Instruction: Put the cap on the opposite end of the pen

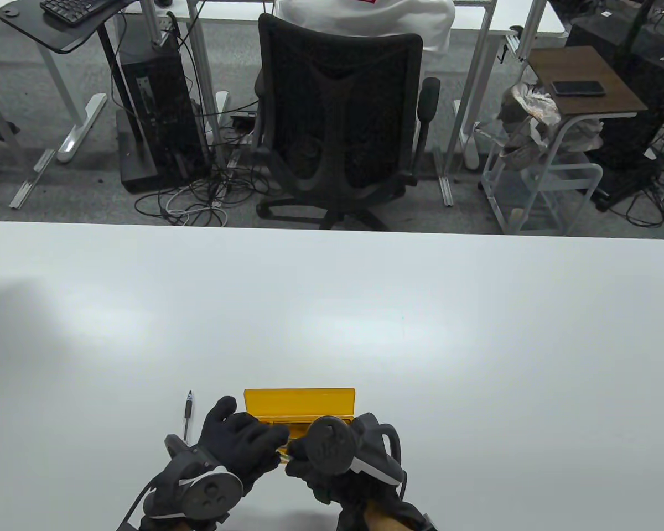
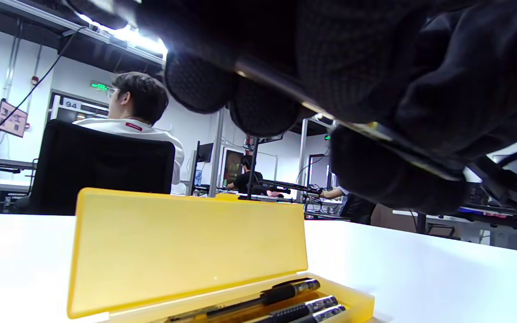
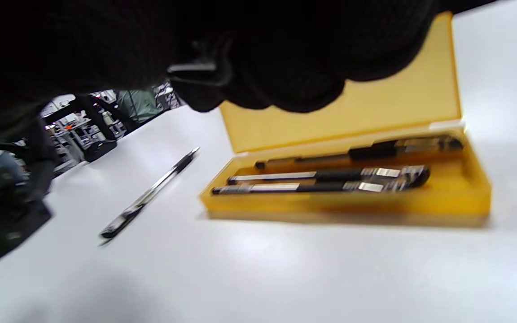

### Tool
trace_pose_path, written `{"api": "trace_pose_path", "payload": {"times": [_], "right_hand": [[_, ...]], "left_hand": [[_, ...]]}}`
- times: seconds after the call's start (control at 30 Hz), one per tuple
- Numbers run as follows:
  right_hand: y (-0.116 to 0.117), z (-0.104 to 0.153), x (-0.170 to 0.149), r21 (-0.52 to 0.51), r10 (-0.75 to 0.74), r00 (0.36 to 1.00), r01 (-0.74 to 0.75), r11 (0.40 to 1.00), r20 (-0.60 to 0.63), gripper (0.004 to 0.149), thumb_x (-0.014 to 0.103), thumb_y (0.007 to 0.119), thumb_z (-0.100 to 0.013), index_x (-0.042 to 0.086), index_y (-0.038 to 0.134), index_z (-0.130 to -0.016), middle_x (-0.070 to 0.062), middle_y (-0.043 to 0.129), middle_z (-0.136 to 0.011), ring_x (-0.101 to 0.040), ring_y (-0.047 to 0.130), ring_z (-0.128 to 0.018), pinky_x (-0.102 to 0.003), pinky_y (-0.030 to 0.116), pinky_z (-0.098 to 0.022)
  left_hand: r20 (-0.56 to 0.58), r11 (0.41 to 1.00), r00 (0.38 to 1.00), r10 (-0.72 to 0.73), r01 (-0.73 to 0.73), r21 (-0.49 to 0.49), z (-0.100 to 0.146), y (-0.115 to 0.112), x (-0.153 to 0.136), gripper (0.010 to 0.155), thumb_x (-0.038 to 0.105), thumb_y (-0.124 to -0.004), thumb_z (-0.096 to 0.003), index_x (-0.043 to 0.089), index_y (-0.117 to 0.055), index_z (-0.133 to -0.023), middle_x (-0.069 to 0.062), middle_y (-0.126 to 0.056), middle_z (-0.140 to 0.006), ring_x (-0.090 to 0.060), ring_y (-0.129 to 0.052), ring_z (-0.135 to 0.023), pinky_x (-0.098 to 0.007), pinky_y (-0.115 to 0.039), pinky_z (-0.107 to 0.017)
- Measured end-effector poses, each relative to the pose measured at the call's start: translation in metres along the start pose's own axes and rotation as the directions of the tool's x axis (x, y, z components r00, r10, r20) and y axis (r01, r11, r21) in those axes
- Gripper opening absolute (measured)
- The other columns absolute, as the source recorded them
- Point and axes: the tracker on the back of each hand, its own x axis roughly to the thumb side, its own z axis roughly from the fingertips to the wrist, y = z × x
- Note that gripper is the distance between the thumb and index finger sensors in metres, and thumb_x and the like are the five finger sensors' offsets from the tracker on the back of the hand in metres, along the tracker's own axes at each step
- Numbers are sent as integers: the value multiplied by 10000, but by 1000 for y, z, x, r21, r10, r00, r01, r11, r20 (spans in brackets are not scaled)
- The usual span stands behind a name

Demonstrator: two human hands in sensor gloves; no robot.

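Note:
Both gloved hands meet over the table's front edge, just in front of the open yellow pen case [image 1: 299,399]. My left hand [image 1: 271,442] grips one end of a slim pen [image 2: 285,89] that runs slantwise between the fingers. My right hand [image 1: 297,456] grips the other end of it; a short bit of the pen [image 1: 283,453] shows between the hands. In the right wrist view a grey clip [image 3: 191,68] sticks out of my right fingers [image 3: 285,85]. I cannot tell whether the cap is on or off.
The case [image 3: 474,197] holds three black pens [image 3: 330,175] side by side, its lid [image 2: 186,242] standing up at the back. One more black pen [image 1: 188,414] lies on the table left of the case. An office chair [image 1: 337,127] stands beyond the far edge.

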Motion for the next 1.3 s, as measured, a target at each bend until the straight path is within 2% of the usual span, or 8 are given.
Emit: {"api": "trace_pose_path", "payload": {"times": [0.07, 0.17, 0.37, 0.47, 0.53, 0.7, 1.0, 1.3], "right_hand": [[0, -1, -3, 41, -17, 999, 18, 999, -32, 461, 394, 859, -398, 139, 932, -776, -82, 972, -608, -193, 976, -398, -394, 851, -334], [-8, 1, -9, -26, 57, 993, -60, 998, -100, 462, 384, 855, -410, 114, 929, -777, -93, 967, -590, -187, 971, -373, -388, 847, -318], [-45, 18, -31, -280, 36, 955, -122, 952, -294, 495, 357, 827, -433, 58, 873, -825, -101, 972, -593, -191, 1001, -376, -388, 862, -307], [-47, 20, -51, -198, 121, 862, -247, 949, -492, 521, 347, 848, -431, 39, 836, -852, -99, 1013, -589, -211, 1049, -379, -385, 888, -283], [-40, 17, -71, -70, 187, 756, -294, 953, -627, 518, 348, 859, -432, 27, 844, -839, -104, 1028, -572, -209, 1061, -368, -379, 898, -267], [-18, 8, -103, 153, 279, 623, -248, 957, -731, 515, 341, 872, -433, 10, 855, -826, -112, 1037, -567, -212, 1064, -366, -382, 898, -267], [12, -5, -109, 376, 453, 551, -255, 891, -701, 518, 349, 907, -411, 22, 871, -812, -104, 1055, -562, -190, 1075, -345, -373, 906, -250], [8, 0, -107, 390, 482, 526, -283, 876, -701, 601, 392, 925, -389, 20, 840, -854, -104, 1038, -602, -196, 1059, -373, -381, 895, -269]], "left_hand": [[-44, 1000, 999, -11, 12, 7, 2, 0, -5, 637, 380, -883, -470, 151, -716, -1040, -122, -844, -971, -367, -752, -895, -726, -422, -720], [-118, 999, 993, -6, 11, 42, 6, 5, -19, 695, 412, -842, -499, 140, -605, -1094, -164, -728, -1055, -406, -662, -942, -731, -406, -709], [-242, 997, 968, 70, -59, 53, 13, 4, -38, 690, 410, -830, -511, 127, -597, -1096, -185, -723, -1054, -423, -669, -929, -740, -408, -698], [-245, 999, 968, 46, -40, 29, 11, 2, -38, 675, 409, -829, -510, 128, -620, -1087, -184, -748, -1039, -418, -693, -916, -738, -420, -696], [-240, 999, 970, 44, -41, 17, 11, 1, -37, 672, 413, -828, -510, 129, -626, -1085, -181, -756, -1035, -418, -697, -915, -739, -421, -696], [-242, 999, 969, 42, -42, 5, 9, -1, -38, 677, 416, -825, -510, 126, -620, -1087, -182, -754, -1037, -421, -694, -917, -740, -420, -696], [-258, 999, 966, 35, -38, -8, 10, 0, -41, 677, 417, -827, -507, 123, -628, -1084, -183, -763, -1031, -420, -703, -911, -740, -426, -693], [-261, 999, 965, 28, -36, -23, 9, 0, -40, 678, 418, -828, -506, 123, -630, -1084, -186, -767, -1028, -423, -705, -910, -742, -425, -691]]}}
